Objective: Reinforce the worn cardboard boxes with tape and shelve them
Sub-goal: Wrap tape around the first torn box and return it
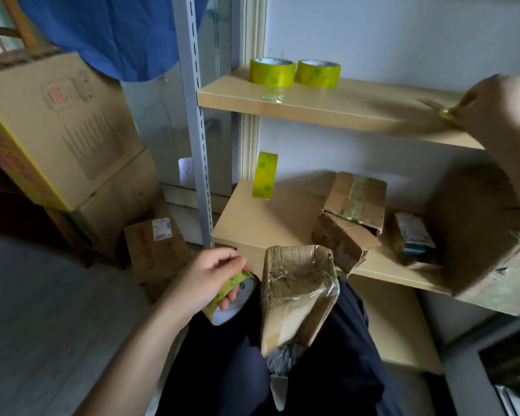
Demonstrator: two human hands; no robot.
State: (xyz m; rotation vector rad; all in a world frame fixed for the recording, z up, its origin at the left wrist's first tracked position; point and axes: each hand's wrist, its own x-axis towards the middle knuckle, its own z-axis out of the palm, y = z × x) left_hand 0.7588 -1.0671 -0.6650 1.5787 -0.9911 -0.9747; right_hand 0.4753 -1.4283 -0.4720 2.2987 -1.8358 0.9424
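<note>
Worn box (296, 291) beside left hand (210, 280)

No text legible. Print on the stacked box (72, 127) and the white label on the small floor box (161, 229) are too blurred to read.

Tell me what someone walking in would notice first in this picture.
Probably the bright yellow-green tape: two rolls of tape side by side on the upper shelf, a third roll on edge on the lower shelf, and a tape roll gripped in the left hand. Next, the worn cardboard box wrapped in clear tape on the person's lap, and the right hand pinching a small yellow piece at the upper shelf's edge.
</note>
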